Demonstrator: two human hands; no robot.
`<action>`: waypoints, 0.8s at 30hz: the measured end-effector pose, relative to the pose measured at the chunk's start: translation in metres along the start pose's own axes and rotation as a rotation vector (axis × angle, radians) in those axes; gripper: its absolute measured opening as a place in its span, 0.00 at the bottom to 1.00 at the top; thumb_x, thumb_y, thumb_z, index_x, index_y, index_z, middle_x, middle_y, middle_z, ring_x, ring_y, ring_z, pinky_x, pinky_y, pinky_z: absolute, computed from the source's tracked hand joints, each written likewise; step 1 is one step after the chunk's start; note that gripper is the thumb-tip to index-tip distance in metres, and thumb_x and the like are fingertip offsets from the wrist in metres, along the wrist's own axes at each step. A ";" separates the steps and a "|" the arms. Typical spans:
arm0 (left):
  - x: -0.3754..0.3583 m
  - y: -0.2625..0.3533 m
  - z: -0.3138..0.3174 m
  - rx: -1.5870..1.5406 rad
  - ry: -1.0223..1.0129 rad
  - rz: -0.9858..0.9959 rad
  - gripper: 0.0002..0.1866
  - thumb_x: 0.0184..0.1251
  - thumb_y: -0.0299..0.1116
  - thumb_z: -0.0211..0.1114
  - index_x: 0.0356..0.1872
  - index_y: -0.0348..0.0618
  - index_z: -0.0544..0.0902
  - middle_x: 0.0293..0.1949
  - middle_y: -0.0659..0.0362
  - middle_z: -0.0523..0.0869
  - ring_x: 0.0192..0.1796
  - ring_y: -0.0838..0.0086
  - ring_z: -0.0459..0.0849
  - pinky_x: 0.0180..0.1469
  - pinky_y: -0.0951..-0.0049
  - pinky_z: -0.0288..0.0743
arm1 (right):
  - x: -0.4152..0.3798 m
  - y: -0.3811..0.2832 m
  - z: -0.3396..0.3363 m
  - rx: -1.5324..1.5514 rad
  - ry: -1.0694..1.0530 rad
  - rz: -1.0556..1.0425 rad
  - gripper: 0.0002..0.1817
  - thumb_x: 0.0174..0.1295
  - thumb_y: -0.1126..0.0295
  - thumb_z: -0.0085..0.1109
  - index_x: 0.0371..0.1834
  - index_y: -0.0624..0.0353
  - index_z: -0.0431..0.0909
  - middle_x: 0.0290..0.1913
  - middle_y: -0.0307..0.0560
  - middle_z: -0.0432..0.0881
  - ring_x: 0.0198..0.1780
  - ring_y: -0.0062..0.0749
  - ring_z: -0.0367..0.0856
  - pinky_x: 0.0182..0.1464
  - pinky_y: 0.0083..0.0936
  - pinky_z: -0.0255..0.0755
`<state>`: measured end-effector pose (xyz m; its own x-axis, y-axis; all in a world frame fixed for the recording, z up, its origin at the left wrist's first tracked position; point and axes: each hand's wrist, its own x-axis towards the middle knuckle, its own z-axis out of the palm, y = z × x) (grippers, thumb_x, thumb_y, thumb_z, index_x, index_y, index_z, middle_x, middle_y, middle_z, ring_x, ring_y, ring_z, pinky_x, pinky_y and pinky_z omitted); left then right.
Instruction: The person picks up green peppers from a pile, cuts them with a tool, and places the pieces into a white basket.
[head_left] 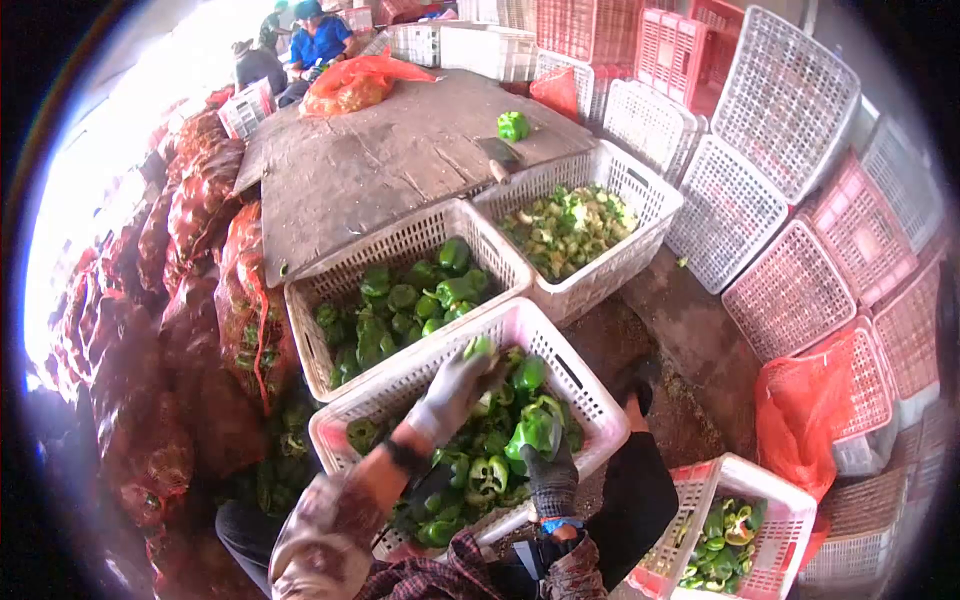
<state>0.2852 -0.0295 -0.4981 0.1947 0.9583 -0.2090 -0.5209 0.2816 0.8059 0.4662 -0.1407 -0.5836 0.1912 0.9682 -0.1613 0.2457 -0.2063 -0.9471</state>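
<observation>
The left hand (462, 390), in a pale glove, reaches into the far side of the near crate (608, 412), its fingers curled over green peppers there; whether it grips one, I cannot tell. The right hand (552, 482), in a dark glove, grasps a glossy green pepper (530, 432) near the same crate's right side. Around both hands lie more peppers, one cut open (487, 478) toward the near edge.

Just beyond, a second crate (296, 312) holds whole green peppers. To its right, a third crate (658, 208) holds pale green pieces. Behind them spreads a wooden tabletop (340, 170); near its right edge sit a lone pepper (512, 126) and what appears to be a wooden-handled blade (497, 152). At its far left edge is an orange mesh bag (355, 88). Bulging red mesh sacks (195, 210) line the left; stacked crates (785, 100) line the right. At lower right, another crate (795, 510) holds cut peppers.
</observation>
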 end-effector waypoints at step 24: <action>-0.200 -0.025 -0.387 1.017 1.277 -0.395 0.44 0.58 0.44 0.67 0.74 0.48 0.55 0.71 0.40 0.60 0.60 0.45 0.76 0.56 0.58 0.76 | -0.039 0.008 0.031 -0.744 -0.309 -0.063 0.15 0.64 0.59 0.57 0.43 0.60 0.82 0.31 0.54 0.84 0.33 0.48 0.83 0.37 0.38 0.75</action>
<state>-0.0621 -0.2097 -0.6911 -0.8454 0.4072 -0.3456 0.2030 0.8434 0.4974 0.4315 -0.1752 -0.5931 -0.0888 0.9540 -0.2865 0.8362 -0.0849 -0.5418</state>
